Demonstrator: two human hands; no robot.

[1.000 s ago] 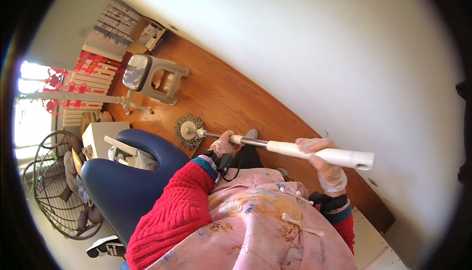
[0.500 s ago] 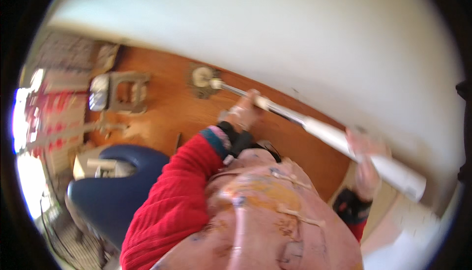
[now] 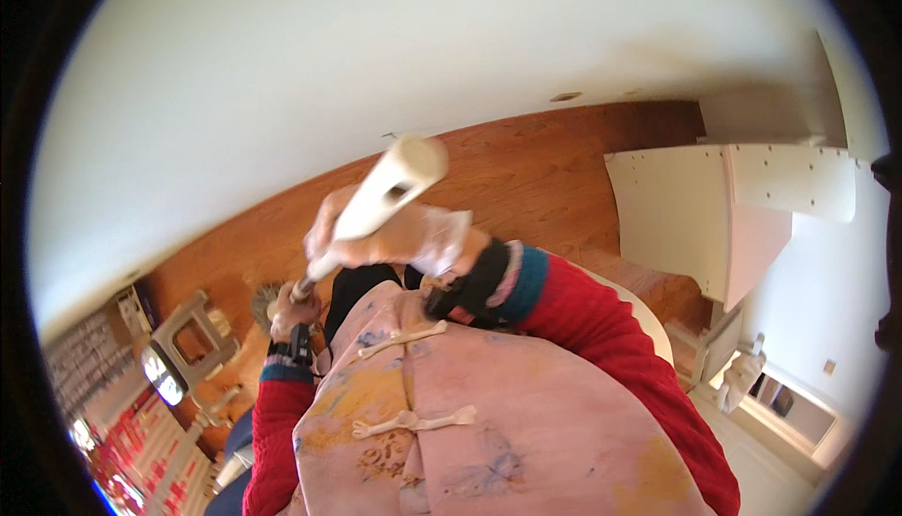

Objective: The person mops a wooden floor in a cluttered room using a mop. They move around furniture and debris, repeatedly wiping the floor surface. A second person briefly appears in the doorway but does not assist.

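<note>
A mop with a white handle (image 3: 385, 187) and a metal pole slants across in front of my body, its handle end raised toward me. My right hand (image 3: 404, 237), in what looks like a thin clear glove, is wrapped around the handle below its slotted end. Lower on the pole, my left hand (image 3: 295, 312) is closed around it. The grey fringed mop head (image 3: 263, 306) lies at the floor beyond my left hand, partly hidden by hand and pole.
A white wall (image 3: 235, 93) runs along the brown wooden floor (image 3: 507, 164). A grey stool (image 3: 194, 339) stands at the left, near red-patterned cloth (image 3: 136, 455). At the right is a cream cabinet panel (image 3: 667, 215). Behind it, a pale-floored area holds a low white shelf unit (image 3: 794, 413).
The view has turned right, bringing the cabinet in. The mop has swung steeper, its handle end moving from lower right to upper middle. Both hands stay on it.
</note>
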